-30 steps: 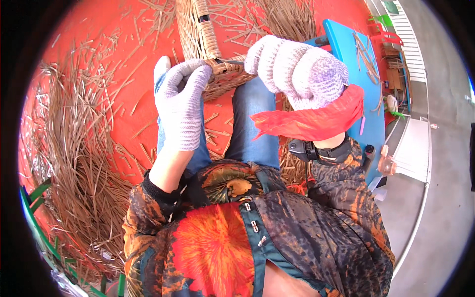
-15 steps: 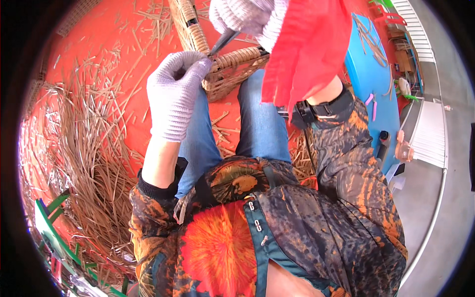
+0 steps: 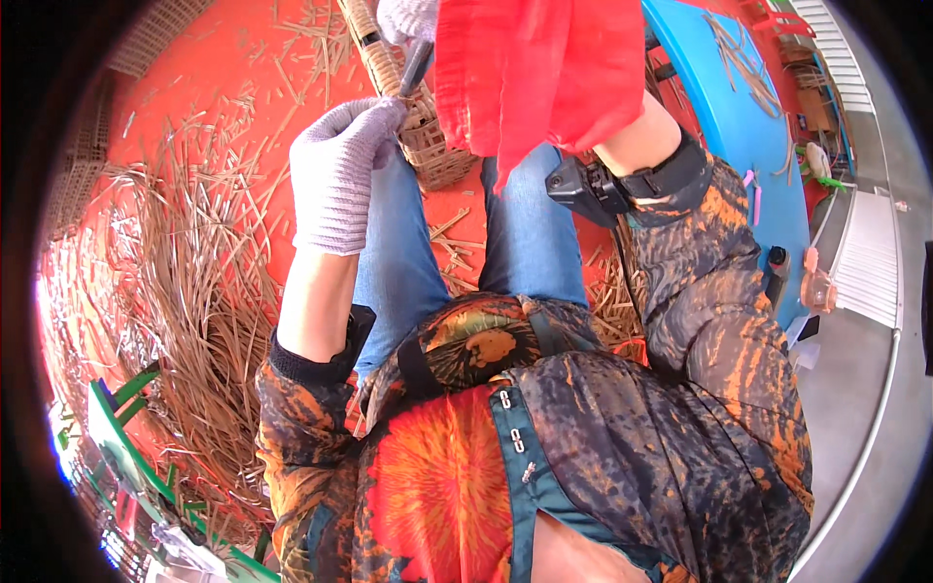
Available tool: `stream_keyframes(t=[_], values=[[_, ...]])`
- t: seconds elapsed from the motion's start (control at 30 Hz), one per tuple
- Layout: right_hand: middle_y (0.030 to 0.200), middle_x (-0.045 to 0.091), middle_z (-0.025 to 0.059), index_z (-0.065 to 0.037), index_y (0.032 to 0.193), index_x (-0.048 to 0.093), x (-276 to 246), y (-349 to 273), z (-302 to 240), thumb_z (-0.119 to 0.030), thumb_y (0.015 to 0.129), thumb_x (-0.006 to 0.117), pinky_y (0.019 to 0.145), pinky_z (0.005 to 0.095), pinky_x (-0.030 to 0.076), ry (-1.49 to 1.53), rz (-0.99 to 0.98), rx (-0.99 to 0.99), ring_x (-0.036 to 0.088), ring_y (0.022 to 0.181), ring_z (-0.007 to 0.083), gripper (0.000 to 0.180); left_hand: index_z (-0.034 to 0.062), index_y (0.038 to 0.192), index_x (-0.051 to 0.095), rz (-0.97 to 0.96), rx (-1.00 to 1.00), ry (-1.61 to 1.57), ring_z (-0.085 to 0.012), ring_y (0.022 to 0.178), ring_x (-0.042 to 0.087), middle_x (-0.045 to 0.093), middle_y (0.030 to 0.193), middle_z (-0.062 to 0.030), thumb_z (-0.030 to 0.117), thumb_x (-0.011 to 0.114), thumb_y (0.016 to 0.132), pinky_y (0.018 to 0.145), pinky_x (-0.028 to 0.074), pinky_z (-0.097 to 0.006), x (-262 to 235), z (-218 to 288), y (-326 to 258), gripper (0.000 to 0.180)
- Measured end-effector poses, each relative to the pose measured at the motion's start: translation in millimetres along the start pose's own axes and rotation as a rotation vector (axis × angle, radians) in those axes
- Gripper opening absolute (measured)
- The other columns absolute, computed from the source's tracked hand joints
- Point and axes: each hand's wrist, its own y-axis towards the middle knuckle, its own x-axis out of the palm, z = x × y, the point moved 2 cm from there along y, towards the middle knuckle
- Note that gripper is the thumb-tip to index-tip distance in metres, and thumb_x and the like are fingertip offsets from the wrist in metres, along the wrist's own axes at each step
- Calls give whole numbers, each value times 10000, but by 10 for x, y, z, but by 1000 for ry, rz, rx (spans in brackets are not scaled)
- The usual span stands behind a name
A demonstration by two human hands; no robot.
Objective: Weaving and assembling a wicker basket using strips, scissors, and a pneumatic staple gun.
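My left hand (image 3: 340, 175), in a pale lilac knit glove, is closed with thumb and fingertips pressed together at the corner of a woven basket (image 3: 430, 146). What it pinches, if anything, is too small to make out. My right hand (image 3: 406, 17), in the same kind of glove, is partly cut off by the top edge. It grips a dark pointed metal tool (image 3: 418, 66), whose tip reaches down beside my left fingertips. A red cloth (image 3: 544, 83) hangs over my right hand and wrist, covering much of the basket. The basket's wrapped edge (image 3: 381, 60) runs up and away.
A heap of long brown strips (image 3: 194, 340) lies on the red floor to my left, with short offcuts scattered about. At the right stands a blue table (image 3: 724, 107) with strips and a pink-handled tool (image 3: 755, 197). More woven baskets (image 3: 83, 160) are at the far left.
My right hand has moved left and up with the tool, which now points more steeply down. The red cloth has swung left over the basket. My left hand stays nearly in place.
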Motion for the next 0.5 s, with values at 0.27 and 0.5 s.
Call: stream_keyframes(t=[0.27,0.5], values=[[783,652,85,-55,826,625,-162,-154,-28,-316,934,675,735,351,583,-44,38,-50,681,794,257,286,-51,980,745,19,54,46,-82,695,560,658,773,-24,131,730,891,652,440,-226,-9,-24,-30,202],[805,651,90,-4,858,637,10,-629,-211,-128,955,614,738,275,533,303,144,-20,698,832,181,159,-35,1036,743,91,230,220,-85,828,631,719,873,-44,88,717,920,798,512,-246,-30,-126,-40,171]])
